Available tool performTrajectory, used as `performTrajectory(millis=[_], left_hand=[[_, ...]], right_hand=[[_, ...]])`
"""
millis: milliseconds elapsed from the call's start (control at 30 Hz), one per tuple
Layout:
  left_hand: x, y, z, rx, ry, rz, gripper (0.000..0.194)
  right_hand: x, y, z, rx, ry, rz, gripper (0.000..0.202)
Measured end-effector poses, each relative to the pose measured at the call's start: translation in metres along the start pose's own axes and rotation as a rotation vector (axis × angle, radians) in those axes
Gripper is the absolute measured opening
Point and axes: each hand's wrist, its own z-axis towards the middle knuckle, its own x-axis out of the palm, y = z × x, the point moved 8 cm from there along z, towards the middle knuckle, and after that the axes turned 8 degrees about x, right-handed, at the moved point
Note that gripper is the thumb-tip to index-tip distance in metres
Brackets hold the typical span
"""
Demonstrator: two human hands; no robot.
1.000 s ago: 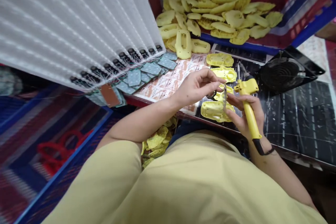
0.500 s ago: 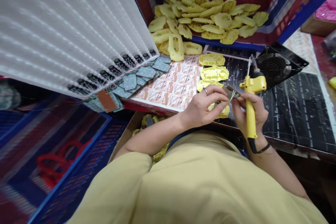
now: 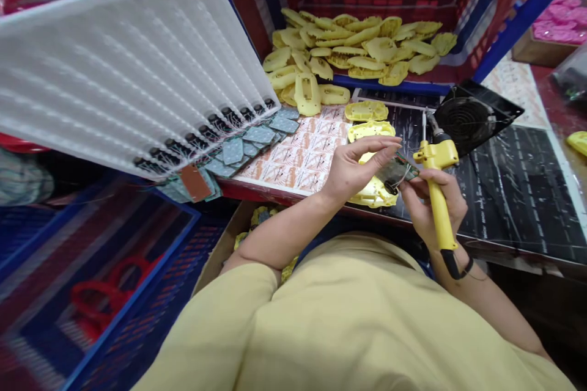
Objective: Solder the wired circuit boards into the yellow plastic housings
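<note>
Along a crowded bench, a white foam tray is tilted upright. The fingers of the left hand are drawn nearly together; whether anything is pinched cannot be told. A yellow soldering gun is held in the right hand, beside yellow shells. By that hand's fingertips, a circuit board is gripped above them. Thin wires could be scorched or torn if the gun is swung carelessly.

Covers in crate @ back; boards L, fan R.
</note>
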Motion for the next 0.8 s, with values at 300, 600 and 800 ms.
performTrajectory(millis=[300, 600, 800], left_hand=[[-0.001, 0.019, -0.005, -0.378, 0.104, -0.165, 0.063], [-0.012, 0.02, -0.01, -0.323, 0.82, 0.632, 0.004], [-0.009, 0.034, -0.019, -0.245, 0.84, 1.001, 0.018]], right_hand=[[0.008, -0.009, -0.011, -0.087, 0.192, -0.088, 0.024], [-0.001, -0.061, -0.009, -0.03, 0.614, -0.282, 0.05], [0.015, -0.053, -0.027, -0.192, 0.463, -0.456, 0.039]])
